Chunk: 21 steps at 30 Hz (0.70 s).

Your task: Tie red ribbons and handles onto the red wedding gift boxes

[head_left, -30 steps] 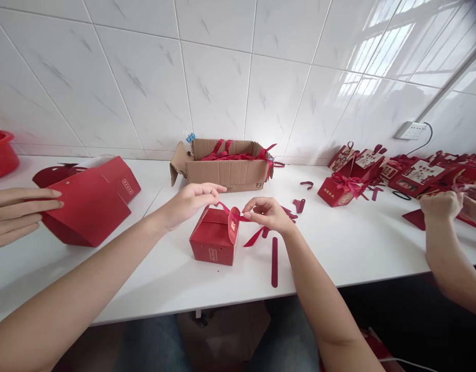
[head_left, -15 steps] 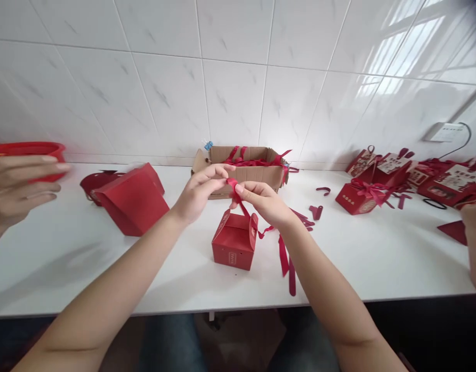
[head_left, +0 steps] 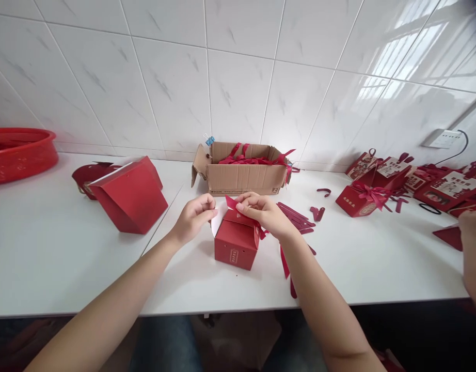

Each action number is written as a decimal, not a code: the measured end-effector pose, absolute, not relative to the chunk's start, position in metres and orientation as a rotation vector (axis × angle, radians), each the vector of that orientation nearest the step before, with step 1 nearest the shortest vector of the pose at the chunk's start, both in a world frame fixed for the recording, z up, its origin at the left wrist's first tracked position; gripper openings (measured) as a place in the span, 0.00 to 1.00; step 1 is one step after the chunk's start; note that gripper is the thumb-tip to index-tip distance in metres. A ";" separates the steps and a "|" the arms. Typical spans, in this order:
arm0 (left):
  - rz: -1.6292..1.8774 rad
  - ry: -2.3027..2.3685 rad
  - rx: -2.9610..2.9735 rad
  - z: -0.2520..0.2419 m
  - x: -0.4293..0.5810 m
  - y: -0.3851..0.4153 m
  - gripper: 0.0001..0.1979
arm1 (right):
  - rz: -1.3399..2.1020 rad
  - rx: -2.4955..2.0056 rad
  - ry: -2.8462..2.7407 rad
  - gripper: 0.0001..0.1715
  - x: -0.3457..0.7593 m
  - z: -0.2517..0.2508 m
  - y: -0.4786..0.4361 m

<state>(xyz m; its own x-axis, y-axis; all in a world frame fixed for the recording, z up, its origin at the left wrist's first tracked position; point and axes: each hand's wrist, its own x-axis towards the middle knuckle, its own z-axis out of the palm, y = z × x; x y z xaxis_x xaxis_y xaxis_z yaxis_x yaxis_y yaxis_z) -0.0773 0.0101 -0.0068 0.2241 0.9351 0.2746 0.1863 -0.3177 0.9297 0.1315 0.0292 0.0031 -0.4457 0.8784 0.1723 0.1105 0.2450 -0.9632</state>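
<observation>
A small red gift box stands upright on the white table in front of me. My left hand is closed at its left flap, thumb against the edge, and the flap leans outward showing its white inside. Above the box top, my right hand pinches a red ribbon, whose end sticks out to the left of the fingers. Part of the ribbon and the box's far side are hidden behind my right hand. Dark red strips lie beside my right wrist.
Behind the box stands a cardboard carton holding red ribbons. A larger red box and a red basin are on the left. To the right are a bow-tied box, more decorated boxes and another person's hand.
My left hand has left the ribbon and moved down to the box's left flap, now tilted outward. My right hand still has the ribbon, lower over the box. Another person's hand at left is gone.
</observation>
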 end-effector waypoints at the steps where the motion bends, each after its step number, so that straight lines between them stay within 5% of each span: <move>1: 1.199 1.038 1.621 -0.010 -0.078 0.012 0.08 | 1.278 -0.951 -1.794 0.18 0.131 0.005 0.030; 21: 1.156 0.843 1.463 -0.024 -0.086 0.013 0.12 | 1.396 -1.145 -2.179 0.17 0.116 0.037 0.042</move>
